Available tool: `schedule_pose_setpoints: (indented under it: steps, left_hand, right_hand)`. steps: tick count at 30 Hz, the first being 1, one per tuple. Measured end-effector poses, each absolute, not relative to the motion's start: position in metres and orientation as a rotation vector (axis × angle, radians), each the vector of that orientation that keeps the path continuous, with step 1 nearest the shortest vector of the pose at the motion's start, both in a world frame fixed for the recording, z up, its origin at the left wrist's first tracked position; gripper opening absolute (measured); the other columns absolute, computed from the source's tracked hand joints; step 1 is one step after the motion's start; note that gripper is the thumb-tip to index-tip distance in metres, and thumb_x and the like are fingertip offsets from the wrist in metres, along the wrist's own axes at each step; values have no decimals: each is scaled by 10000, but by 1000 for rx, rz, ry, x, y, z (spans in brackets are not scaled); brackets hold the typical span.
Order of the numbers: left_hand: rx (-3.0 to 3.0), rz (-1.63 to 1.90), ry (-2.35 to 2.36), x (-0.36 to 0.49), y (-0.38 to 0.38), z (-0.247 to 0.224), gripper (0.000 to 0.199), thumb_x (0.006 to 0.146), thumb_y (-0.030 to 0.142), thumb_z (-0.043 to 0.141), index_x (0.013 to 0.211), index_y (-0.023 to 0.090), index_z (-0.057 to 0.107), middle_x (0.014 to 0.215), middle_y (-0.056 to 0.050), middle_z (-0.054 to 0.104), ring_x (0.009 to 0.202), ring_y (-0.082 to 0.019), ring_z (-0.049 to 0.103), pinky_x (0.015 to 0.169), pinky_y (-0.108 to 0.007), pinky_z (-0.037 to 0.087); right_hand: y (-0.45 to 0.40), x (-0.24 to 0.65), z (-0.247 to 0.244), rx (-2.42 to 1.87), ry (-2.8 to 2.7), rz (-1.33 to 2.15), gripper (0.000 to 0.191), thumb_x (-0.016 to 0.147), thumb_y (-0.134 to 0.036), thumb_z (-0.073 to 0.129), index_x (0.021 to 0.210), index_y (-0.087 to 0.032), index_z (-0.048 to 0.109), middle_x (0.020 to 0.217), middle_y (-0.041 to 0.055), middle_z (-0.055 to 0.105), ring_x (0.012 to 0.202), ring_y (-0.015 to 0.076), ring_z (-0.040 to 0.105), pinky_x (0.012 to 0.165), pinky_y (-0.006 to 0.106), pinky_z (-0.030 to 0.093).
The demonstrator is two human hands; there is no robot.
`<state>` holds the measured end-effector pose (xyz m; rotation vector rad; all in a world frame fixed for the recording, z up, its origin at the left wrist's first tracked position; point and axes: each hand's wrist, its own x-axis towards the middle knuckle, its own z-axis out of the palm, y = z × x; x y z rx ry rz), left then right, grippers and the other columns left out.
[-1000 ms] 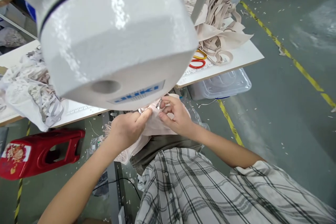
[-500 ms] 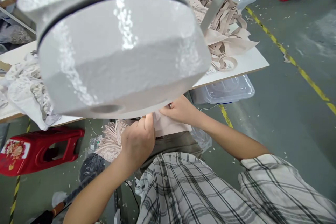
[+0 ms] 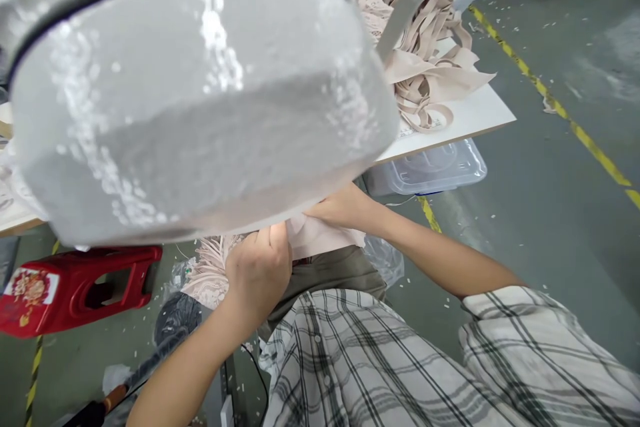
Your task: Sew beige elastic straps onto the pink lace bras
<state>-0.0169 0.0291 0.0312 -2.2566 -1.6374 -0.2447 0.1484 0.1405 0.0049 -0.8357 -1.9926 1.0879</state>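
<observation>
A big grey machine head (image 3: 200, 113), by its look a sewing machine's, fills the upper left of the view and hides whatever lies beneath it. Just below its lower edge, my left hand (image 3: 260, 267) is closed with fingers curled on pale pink fabric (image 3: 325, 240). From the other side, my right hand (image 3: 345, 205) pinches the same fabric, its fingertips partly covered by the machine. The cloth hangs over my lap between the two hands. Left of my left hand spreads a bunch of pale pink lace (image 3: 207, 277).
Beige straps and fabric pieces (image 3: 425, 73) lie heaped on the white table (image 3: 480, 107) at right. A clear plastic bin (image 3: 435, 167) stands below it. At left is a red stool (image 3: 80, 290). Yellow-black tape (image 3: 560, 110) crosses the floor.
The machine head looks larger and reaches farther left and down, covering the white cloth pile there. My right fingertips are more hidden behind its edge. Both hands keep hold of the fabric.
</observation>
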Motion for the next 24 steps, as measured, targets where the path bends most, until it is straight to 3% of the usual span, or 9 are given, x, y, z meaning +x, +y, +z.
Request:
schedule_pose_setpoints:
  steps: [17, 24]
  left_hand:
    - [-2216, -243, -1623, -13, 29, 32, 221, 891, 130, 509, 1087, 120, 609, 500, 43, 491, 417, -143, 464, 435, -302, 225]
    - [-2245, -207, -1664, -7, 25, 32, 249, 913, 114, 472, 1095, 121, 641, 547, 3, 566, 473, -142, 544, 450, -317, 233]
  right_hand:
    - [144, 151, 5, -842, -2021, 1122, 325, 805, -194, 594, 1099, -207, 732, 1335, 76, 647, 1300, 257, 569, 1113, 443, 459]
    - [143, 156, 4, -856, -2024, 1119, 338, 809, -200, 558, 1094, -193, 741, 1343, 70, 638, 1214, 248, 620, 978, 383, 539]
